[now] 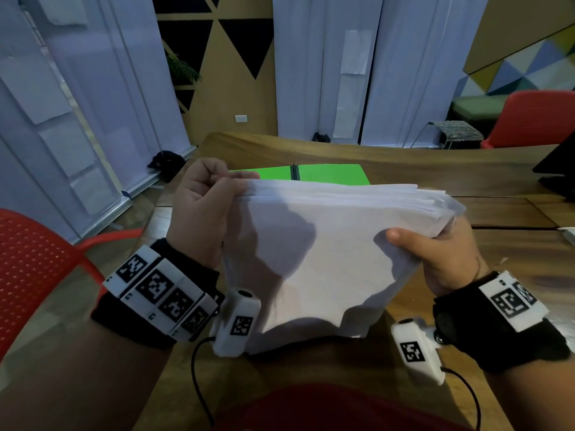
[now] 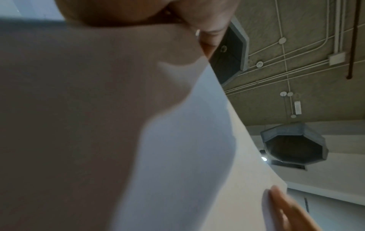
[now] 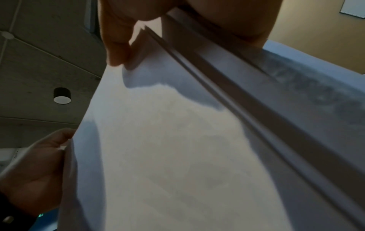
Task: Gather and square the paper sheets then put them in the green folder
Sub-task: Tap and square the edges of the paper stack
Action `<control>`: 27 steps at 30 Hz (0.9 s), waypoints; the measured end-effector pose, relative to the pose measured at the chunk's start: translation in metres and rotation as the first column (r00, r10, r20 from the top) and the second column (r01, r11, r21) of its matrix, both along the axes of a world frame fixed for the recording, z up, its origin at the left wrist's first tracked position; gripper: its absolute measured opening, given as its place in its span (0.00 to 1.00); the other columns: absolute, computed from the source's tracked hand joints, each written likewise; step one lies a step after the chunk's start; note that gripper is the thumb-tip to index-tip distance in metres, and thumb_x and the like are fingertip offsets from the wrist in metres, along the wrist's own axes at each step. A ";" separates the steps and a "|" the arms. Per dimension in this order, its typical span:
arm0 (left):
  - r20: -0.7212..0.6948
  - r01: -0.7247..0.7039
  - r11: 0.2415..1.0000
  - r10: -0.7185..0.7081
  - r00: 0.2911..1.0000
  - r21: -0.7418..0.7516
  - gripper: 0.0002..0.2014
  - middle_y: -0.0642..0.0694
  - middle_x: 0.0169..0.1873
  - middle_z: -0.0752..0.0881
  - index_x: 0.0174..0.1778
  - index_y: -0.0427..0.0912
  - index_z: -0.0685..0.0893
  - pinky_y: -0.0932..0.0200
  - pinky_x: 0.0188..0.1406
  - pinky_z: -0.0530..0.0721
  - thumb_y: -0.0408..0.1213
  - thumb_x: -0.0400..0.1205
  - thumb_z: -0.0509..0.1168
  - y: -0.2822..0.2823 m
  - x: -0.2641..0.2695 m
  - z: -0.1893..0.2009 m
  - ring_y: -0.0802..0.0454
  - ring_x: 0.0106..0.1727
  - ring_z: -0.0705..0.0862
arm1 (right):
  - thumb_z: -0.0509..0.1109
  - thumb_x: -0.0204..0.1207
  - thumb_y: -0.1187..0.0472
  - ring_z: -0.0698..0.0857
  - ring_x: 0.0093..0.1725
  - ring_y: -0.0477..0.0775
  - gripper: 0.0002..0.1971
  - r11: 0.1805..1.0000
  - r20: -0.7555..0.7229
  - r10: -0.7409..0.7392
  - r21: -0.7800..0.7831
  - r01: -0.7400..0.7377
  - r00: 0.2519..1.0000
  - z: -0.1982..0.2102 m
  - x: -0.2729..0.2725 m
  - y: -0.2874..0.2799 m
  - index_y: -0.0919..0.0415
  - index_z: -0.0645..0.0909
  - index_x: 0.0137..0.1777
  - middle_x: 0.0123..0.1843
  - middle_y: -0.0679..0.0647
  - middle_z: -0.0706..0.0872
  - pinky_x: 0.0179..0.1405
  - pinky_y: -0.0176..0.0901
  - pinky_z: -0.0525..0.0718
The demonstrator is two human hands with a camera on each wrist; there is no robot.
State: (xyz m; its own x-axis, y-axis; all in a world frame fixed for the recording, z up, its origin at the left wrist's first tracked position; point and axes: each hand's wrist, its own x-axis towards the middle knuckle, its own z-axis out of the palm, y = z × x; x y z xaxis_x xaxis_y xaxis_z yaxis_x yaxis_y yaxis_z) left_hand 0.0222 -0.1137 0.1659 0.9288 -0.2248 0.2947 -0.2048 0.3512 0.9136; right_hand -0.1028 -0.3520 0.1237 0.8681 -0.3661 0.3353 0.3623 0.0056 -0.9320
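Observation:
A thick stack of white paper sheets (image 1: pixel 336 244) stands tilted on its lower edge on the wooden table (image 1: pixel 404 169), held between both hands. My left hand (image 1: pixel 205 197) grips the stack's upper left corner, fingers curled over the top edge. My right hand (image 1: pixel 435 247) grips the right side, thumb on the front sheet, fingers behind. The top edges fan slightly uneven at the right. The green folder (image 1: pixel 329 174) lies open flat behind the stack, its dark spine in the middle. Both wrist views show the sheets (image 2: pixel 177 140) (image 3: pixel 177 140) close up from below.
A red chair (image 1: pixel 37 262) stands at the left, another red chair (image 1: pixel 535 119) at the far right. A dark object (image 1: pixel 557 169) sits at the table's right edge. White curtains hang behind the table.

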 end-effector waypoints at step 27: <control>-0.069 0.182 0.973 -0.174 0.982 0.143 0.23 0.53 0.31 0.93 0.34 0.48 0.93 0.62 0.35 0.89 0.49 0.44 0.84 0.012 0.006 -0.072 0.56 0.34 0.90 | 0.74 0.63 0.68 0.84 0.33 0.39 0.15 0.905 0.095 -0.287 -0.300 0.303 0.953 0.029 -0.012 -0.037 0.43 0.87 0.34 0.30 0.38 0.89 0.37 0.29 0.84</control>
State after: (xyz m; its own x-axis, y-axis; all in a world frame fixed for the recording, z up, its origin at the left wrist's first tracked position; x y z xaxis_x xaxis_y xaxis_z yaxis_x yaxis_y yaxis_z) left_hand 0.0277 -0.1021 0.0941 0.8840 -0.4249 0.1952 -0.0990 0.2378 0.9662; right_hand -0.1150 -0.3894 0.1531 0.7168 -0.4750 0.5104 0.3465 -0.3926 -0.8519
